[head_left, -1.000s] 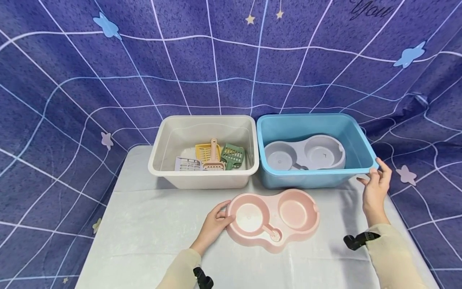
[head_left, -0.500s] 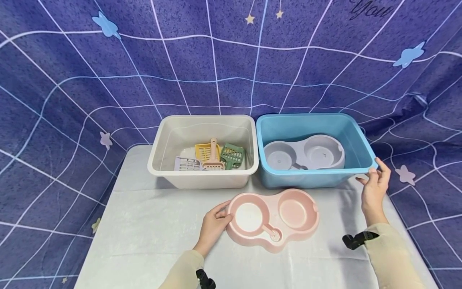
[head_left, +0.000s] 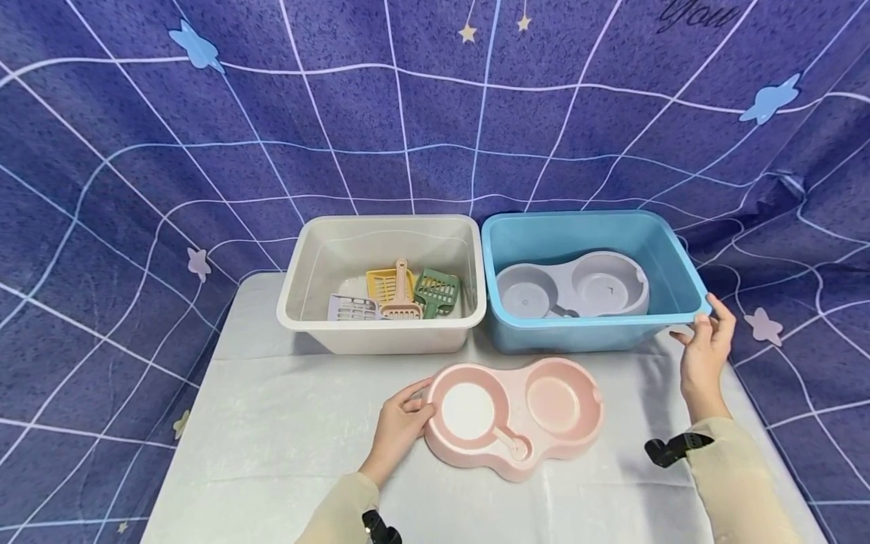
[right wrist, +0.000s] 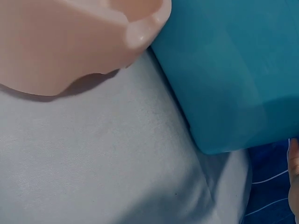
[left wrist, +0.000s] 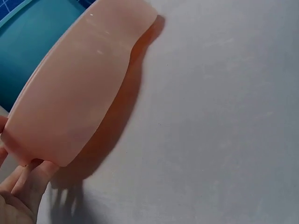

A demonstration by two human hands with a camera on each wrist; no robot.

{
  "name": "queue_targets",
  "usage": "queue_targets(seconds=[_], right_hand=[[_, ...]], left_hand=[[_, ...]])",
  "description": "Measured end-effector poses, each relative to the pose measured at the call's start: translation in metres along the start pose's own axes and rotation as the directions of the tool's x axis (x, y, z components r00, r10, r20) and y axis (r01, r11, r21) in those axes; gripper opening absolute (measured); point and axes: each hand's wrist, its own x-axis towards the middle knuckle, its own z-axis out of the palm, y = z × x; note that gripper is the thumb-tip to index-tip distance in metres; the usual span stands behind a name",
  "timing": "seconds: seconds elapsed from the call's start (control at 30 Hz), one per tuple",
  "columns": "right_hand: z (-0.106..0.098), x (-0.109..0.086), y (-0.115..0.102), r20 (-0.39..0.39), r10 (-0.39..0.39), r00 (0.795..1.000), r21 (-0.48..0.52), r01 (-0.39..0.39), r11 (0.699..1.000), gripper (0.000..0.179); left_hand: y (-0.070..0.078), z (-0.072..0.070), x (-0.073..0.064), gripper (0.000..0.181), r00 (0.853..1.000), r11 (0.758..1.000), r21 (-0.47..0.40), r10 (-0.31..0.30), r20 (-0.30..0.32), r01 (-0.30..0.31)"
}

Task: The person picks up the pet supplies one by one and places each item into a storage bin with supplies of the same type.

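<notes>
A pink double pet bowl [head_left: 518, 400] lies at the front of the table, its two round dishes side by side with a small spout-like trough between. My left hand [head_left: 396, 434] grips its left end, thumb over the rim and fingers around the side. In the left wrist view, a shadow runs under the lower edge of the pink bowl [left wrist: 79, 84]. My right hand [head_left: 708, 355] holds the front right corner of the blue bin [head_left: 598, 323], fingers over the rim and thumb at the front. Inside that bin sits a grey double pet bowl [head_left: 566, 281] of the same shape.
Left of the blue bin stands a beige bin [head_left: 381, 326], with yellow [head_left: 381, 283], pink [head_left: 401, 310], green [head_left: 436, 291] and pale lilac [head_left: 353, 308] slotted litter scoops inside. A white cloth covers the table [head_left: 272, 438]. A purple-blue curtain [head_left: 435, 106] hangs behind and along the sides.
The pink double bowl has shifted slightly toward me and turned a little, with my left hand still gripping it. My right hand stays at the blue bin's corner.
</notes>
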Motion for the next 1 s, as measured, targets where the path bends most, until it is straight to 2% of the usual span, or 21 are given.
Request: queue_targets(seconds=[0.2, 0.37, 0.7, 1.0], right_hand=[[0.001, 0.001, 0.0, -0.001, -0.012, 1.0, 0.0, 0.012, 1.0, 0.039], [0.0, 0.001, 0.001, -0.009, -0.005, 1.0, -0.008, 0.005, 1.0, 0.039], [0.0, -0.001, 0.001, -0.017, -0.004, 1.0, 0.008, 0.004, 1.0, 0.039], [0.001, -0.001, -0.001, -0.023, -0.015, 1.0, 0.019, 0.015, 1.0, 0.039]], left_hand=[[0.003, -0.002, -0.003, 0.049, 1.0, 1.0, -0.017, -0.007, -0.01, 0.007], [0.008, -0.004, -0.007, 0.049, 1.0, 0.999, -0.032, 0.009, -0.01, -0.01], [0.034, -0.013, -0.019, 0.048, 0.997, 0.997, -0.015, 0.073, -0.024, -0.074], [0.052, -0.019, -0.025, 0.05, 0.994, 0.993, -0.054, 0.108, -0.01, -0.108]])
